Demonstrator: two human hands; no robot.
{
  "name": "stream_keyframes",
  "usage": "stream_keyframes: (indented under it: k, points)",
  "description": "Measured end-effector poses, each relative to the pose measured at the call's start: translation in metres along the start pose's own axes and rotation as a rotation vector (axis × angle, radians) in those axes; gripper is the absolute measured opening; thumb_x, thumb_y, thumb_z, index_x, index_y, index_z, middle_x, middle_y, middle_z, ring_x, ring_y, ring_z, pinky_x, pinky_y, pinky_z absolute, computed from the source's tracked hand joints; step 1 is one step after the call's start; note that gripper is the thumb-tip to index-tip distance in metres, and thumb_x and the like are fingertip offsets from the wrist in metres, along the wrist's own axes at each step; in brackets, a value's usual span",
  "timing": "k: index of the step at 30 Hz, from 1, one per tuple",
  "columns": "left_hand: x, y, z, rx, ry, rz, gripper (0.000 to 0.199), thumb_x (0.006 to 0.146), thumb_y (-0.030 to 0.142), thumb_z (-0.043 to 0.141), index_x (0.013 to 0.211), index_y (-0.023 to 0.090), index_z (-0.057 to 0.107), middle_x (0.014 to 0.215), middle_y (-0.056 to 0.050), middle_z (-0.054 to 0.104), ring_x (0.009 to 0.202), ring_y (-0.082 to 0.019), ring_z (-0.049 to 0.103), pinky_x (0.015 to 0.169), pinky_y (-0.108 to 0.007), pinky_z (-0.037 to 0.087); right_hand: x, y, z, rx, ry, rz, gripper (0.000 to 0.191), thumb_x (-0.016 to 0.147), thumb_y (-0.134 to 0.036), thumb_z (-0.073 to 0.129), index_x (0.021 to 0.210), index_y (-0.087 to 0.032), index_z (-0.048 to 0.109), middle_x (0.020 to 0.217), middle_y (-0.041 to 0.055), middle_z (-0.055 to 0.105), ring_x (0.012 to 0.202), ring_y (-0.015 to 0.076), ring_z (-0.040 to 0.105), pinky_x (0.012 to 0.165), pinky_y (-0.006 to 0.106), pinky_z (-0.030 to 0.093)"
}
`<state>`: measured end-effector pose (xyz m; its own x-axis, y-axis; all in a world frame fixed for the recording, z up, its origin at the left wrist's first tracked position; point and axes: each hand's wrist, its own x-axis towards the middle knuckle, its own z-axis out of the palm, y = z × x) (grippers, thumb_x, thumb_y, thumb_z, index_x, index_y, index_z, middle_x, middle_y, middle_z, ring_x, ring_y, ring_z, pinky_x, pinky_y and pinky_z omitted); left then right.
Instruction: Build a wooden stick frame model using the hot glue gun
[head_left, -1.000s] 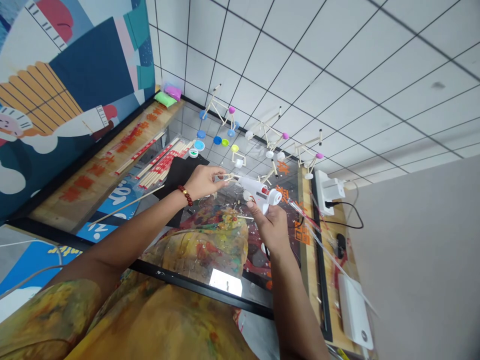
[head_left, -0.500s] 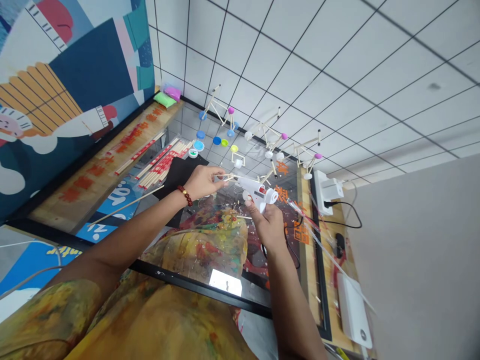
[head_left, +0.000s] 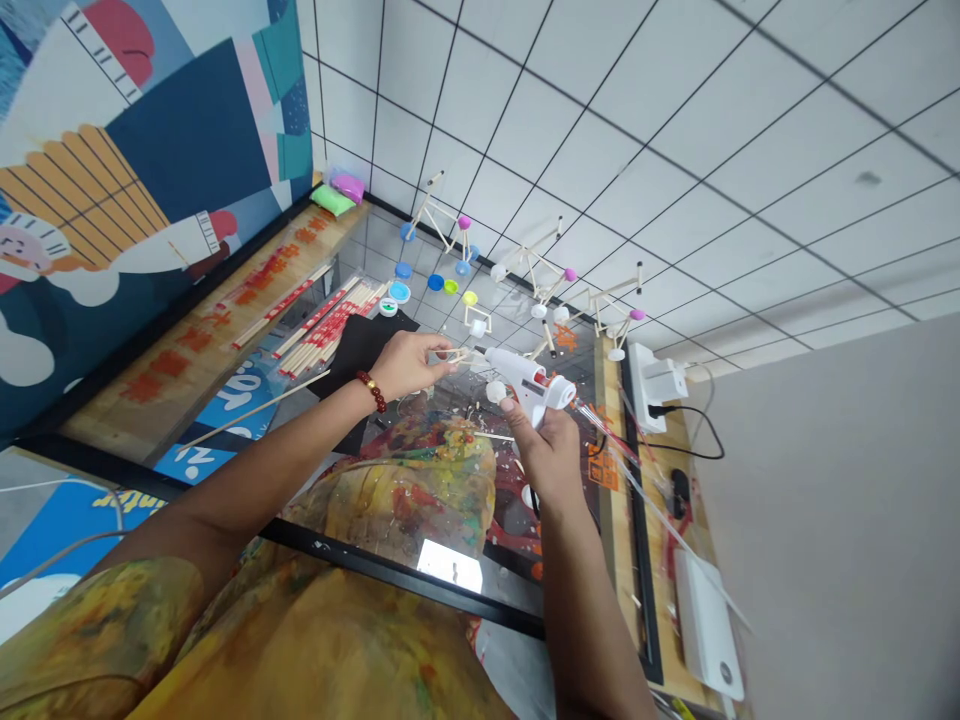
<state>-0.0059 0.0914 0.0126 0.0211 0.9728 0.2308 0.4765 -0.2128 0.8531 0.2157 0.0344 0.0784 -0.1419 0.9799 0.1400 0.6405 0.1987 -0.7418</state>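
Observation:
My right hand point(head_left: 551, 450) is wrapped round the handle of a white hot glue gun point(head_left: 525, 382), whose nozzle points left. My left hand point(head_left: 411, 365), wearing a beaded bracelet point(head_left: 371, 391), pinches thin pale wooden sticks point(head_left: 456, 355) between thumb and fingers. The sticks lie just left of the nozzle, with a small gap between. How the sticks are joined cannot be made out. Below the gun, a small white round piece point(head_left: 496, 391) is near my right thumb. Past my hands, a small stick frame with a white round piece point(head_left: 478, 327) rests on the glass tabletop.
Three stick models point(head_left: 532, 262) with coloured round pieces stand along the back edge. Paper-wrapped chopsticks point(head_left: 330, 325) and black paper point(head_left: 360, 360) lie left, with bottle caps point(head_left: 436, 283) behind. A power strip point(head_left: 651, 385) with cables sits right, near a white box point(head_left: 709, 620).
My right hand has drawn the glue gun to the right and slightly down, away from the sticks. My left hand stays nearly in place, still pinching them.

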Motion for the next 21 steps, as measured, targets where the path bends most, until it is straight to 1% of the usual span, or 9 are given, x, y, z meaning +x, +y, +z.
stream_keyframes:
  k: [2, 6, 10, 16, 18, 21]
  points:
    - [0.0, 0.0, 0.0, 0.005, 0.004, -0.005, 0.026, 0.073, 0.037, 0.076, 0.089, 0.016, 0.08, 0.053, 0.004, 0.057, 0.05, -0.009, 0.041, 0.052, -0.024, 0.029, 0.001, 0.0, 0.0, -0.012, 0.001, -0.001, 0.043, 0.09, -0.053, 0.058, 0.098, -0.014, 0.076, 0.09, 0.0108, 0.078, 0.085, 0.029, 0.072, 0.082, 0.04, 0.053]
    - [-0.001, 0.0, 0.0, 0.014, 0.011, 0.005, 0.027, 0.073, 0.035, 0.077, 0.092, 0.016, 0.08, 0.059, 0.002, 0.063, 0.052, -0.01, 0.046, 0.053, -0.024, 0.032, 0.002, 0.0, 0.0, -0.047, -0.008, 0.014, 0.045, 0.09, -0.054, 0.057, 0.095, -0.013, 0.076, 0.081, 0.0092, 0.076, 0.076, 0.026, 0.07, 0.079, 0.039, 0.053]
    - [-0.001, -0.001, 0.001, 0.01, 0.019, 0.018, 0.03, 0.073, 0.036, 0.078, 0.095, 0.016, 0.08, 0.061, 0.001, 0.065, 0.056, -0.011, 0.051, 0.054, -0.024, 0.034, 0.002, 0.003, 0.002, -0.073, -0.012, 0.02, 0.048, 0.089, -0.056, 0.057, 0.094, -0.012, 0.075, 0.077, 0.0089, 0.074, 0.074, 0.0249, 0.068, 0.077, 0.038, 0.052]
    - [-0.001, 0.0, 0.001, 0.011, 0.011, -0.01, 0.028, 0.073, 0.038, 0.077, 0.091, 0.015, 0.079, 0.053, 0.004, 0.057, 0.049, -0.009, 0.043, 0.053, -0.024, 0.032, 0.002, 0.01, 0.005, -0.028, -0.001, 0.01, 0.045, 0.089, -0.055, 0.059, 0.093, -0.013, 0.074, 0.071, 0.0065, 0.071, 0.081, 0.0256, 0.069, 0.082, 0.038, 0.052]
    - [-0.001, 0.0, 0.001, 0.012, 0.013, -0.014, 0.028, 0.074, 0.038, 0.076, 0.089, 0.016, 0.079, 0.051, 0.005, 0.053, 0.048, -0.009, 0.041, 0.053, -0.024, 0.03, 0.002, 0.011, 0.007, -0.01, -0.005, 0.023, 0.044, 0.089, -0.055, 0.06, 0.094, -0.013, 0.074, 0.073, 0.0064, 0.072, 0.08, 0.0253, 0.069, 0.081, 0.038, 0.053]
    - [-0.001, 0.0, 0.001, 0.013, 0.016, 0.0, 0.026, 0.074, 0.039, 0.076, 0.087, 0.016, 0.079, 0.049, 0.006, 0.048, 0.048, -0.008, 0.039, 0.052, -0.024, 0.029, 0.0, 0.011, 0.009, 0.068, 0.01, 0.029, 0.044, 0.089, -0.056, 0.06, 0.099, -0.015, 0.074, 0.083, 0.0069, 0.075, 0.081, 0.0246, 0.069, 0.08, 0.037, 0.053]
